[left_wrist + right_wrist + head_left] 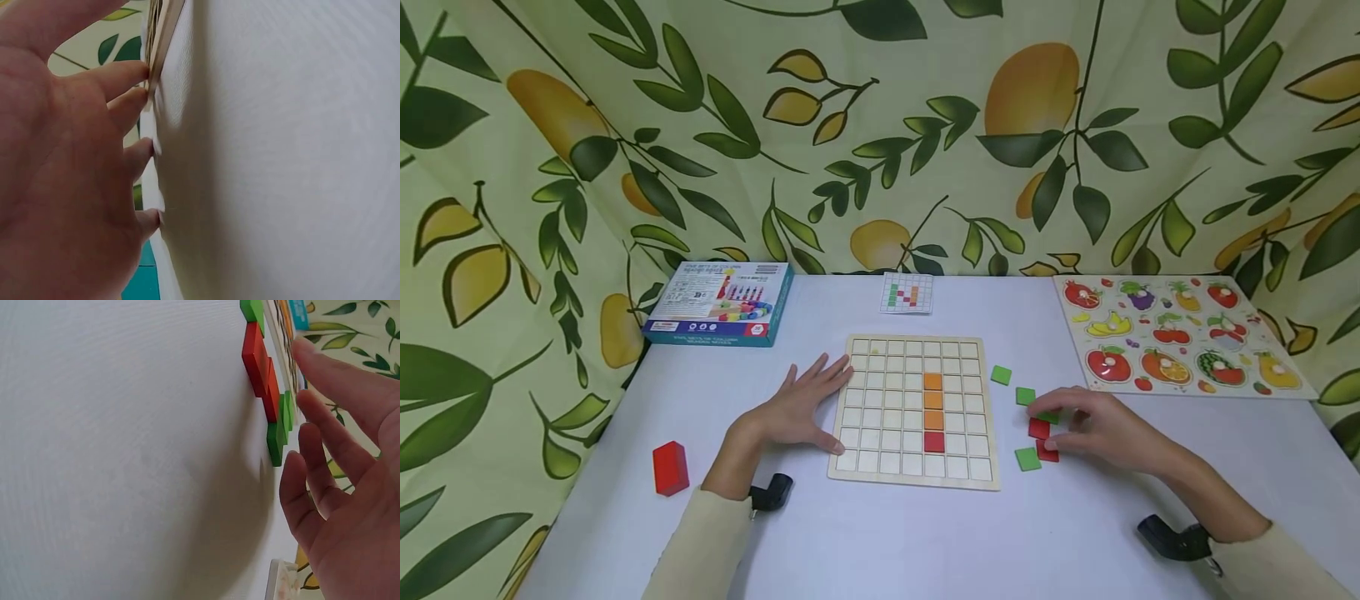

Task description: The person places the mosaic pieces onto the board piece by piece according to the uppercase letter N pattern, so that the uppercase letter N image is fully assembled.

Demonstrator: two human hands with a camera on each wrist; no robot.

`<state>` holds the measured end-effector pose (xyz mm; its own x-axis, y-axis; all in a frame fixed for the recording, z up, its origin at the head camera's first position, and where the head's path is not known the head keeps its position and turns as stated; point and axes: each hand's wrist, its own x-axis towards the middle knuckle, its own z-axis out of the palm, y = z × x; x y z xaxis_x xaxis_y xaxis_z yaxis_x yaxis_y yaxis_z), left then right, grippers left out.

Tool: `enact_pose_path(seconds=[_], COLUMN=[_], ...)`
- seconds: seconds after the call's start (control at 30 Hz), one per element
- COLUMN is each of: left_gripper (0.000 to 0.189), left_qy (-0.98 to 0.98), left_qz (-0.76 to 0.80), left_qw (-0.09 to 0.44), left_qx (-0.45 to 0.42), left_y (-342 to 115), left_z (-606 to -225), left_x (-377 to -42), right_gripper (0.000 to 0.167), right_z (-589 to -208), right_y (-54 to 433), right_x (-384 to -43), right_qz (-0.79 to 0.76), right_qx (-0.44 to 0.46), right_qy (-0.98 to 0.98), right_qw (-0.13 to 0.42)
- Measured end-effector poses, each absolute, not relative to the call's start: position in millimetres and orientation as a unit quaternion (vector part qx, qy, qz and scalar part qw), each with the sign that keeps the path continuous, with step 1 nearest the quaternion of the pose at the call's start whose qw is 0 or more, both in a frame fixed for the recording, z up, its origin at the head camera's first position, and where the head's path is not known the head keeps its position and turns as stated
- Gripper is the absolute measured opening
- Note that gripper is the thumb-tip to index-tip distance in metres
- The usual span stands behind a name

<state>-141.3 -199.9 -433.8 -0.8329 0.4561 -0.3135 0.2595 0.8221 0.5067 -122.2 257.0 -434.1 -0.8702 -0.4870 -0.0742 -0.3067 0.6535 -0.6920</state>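
A square wooden grid board [880, 472] lies on the table, with three orange tiles [932, 400] and a red tile [934, 442] in one column. My left hand [790, 412] is spread flat, its fingertips and thumb at the board's left edge. Right of the board, my right hand [1105, 429] hovers over loose tiles, thumb and fingers bent but apart, nothing between them. Beneath it are two red tiles [1039, 428] and a partly covered green tile [1049, 417]. In the right wrist view, the red tiles [255, 359] lie beyond the fingertips.
More green tiles [1001, 375] lie along the board's right side. A small pattern card [907, 293] is behind the board. A boxed toy set [718, 304] stands back left, a red block [670, 468] front left, and a fruit puzzle board [1180, 333] back right, before a leaf-print curtain.
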Motion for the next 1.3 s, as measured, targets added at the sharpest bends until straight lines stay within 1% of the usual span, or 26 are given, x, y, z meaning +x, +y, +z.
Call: enact_pose_path(seconds=[0.53,0.8,1.3], left_gripper=[0.119,0.119,0.119], left_qy=[0.938,0.936,0.938], left_qz=[0.214,0.221,0.219], left_qw=[0.217,0.215,0.211], left_qx=[0.168,0.17,0.165], left_y=[-196.9,-196.5,-194.9], left_z=[-428.4,-430.1,-430.3], left_x=[-141.2,-140.8,-140.0], right_gripper=[0.037,0.033,0.034], right_z=[-443.6,-442.8,-446.4], right_y=[248.9,248.3,247.3], right_x=[-125.1,-125.6,-124.1], right_qz=[-0.317,-0.317,-0.327], right_qx=[-0.222,-0.221,-0.209], right_qy=[0.914,0.913,0.915], right_qw=[0.121,0.13,0.105])
